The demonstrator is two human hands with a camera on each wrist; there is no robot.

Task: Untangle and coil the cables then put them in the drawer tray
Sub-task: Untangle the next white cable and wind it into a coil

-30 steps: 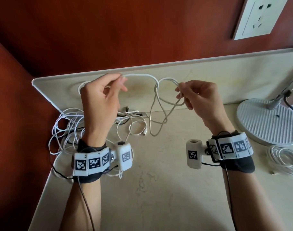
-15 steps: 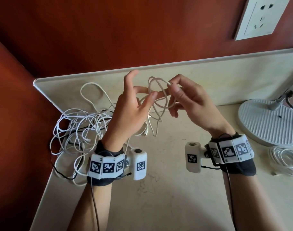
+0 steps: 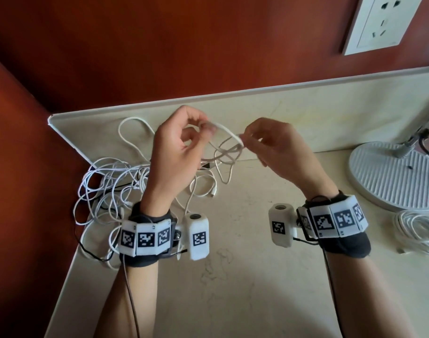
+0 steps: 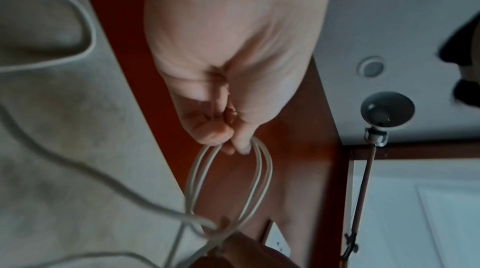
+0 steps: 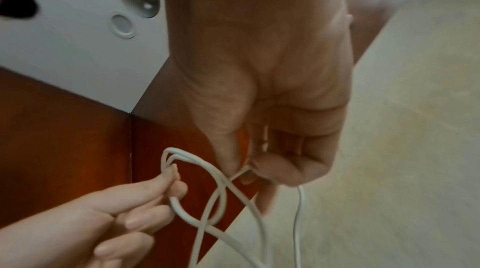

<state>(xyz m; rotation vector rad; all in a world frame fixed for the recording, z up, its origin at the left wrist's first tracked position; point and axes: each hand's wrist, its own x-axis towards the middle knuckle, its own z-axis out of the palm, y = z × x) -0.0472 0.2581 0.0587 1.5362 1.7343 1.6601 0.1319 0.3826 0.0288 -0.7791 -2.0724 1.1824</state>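
Held up at mid-frame above the counter (image 3: 233,276), the left hand (image 3: 177,152) pinches the small white cable coil (image 3: 227,140) so its loops stay together, while the right hand (image 3: 279,147) fingers pinch the strand to wind another turn.

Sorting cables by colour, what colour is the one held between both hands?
White cable, clearest in the right wrist view.

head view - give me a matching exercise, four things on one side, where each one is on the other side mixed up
Things:
1. cable loops
2. tangled cables
3. coiled cable
4. wall socket

Places:
A. on the counter beside the lamp base, far right
B. held up between left hand and right hand
C. on the red wall, top right
D. heaped in the counter's left corner

Pairs: 1-B, 2-D, 3-A, 4-C
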